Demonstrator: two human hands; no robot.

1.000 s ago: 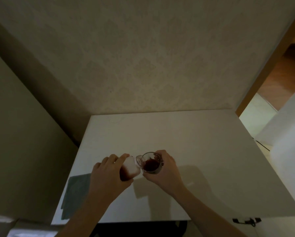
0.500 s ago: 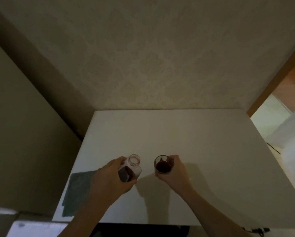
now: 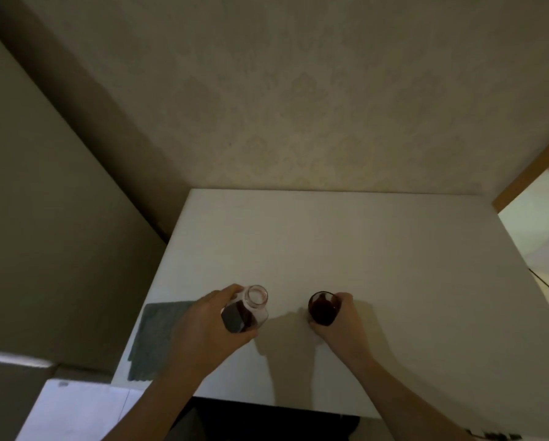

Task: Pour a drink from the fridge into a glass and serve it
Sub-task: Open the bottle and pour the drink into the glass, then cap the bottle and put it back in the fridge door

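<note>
Head view: the bottle (image 3: 247, 308) is gripped by the left hand (image 3: 207, 326), fingers wrapped round its body, mouth open and pointing up, so it's pretty much upright now. The glass (image 3: 323, 308) is held by the right hand (image 3: 339, 319), closed round its right side, dark red drink inside, looks like it's resting on the table (image 3: 378, 249), though contact can't be confirmed. Glass sits to the right of the bottle, clearly apart, with bare tabletop between them, so the serving move is best handled by the right hand, already on it. A grey cloth (image 3: 158, 335) is seen by the left table edge. Compared with a second ago: the bottle was tipped with its neck at the glass rim, now it's been righted and pulled away leftward. Pouring looks done.
</note>
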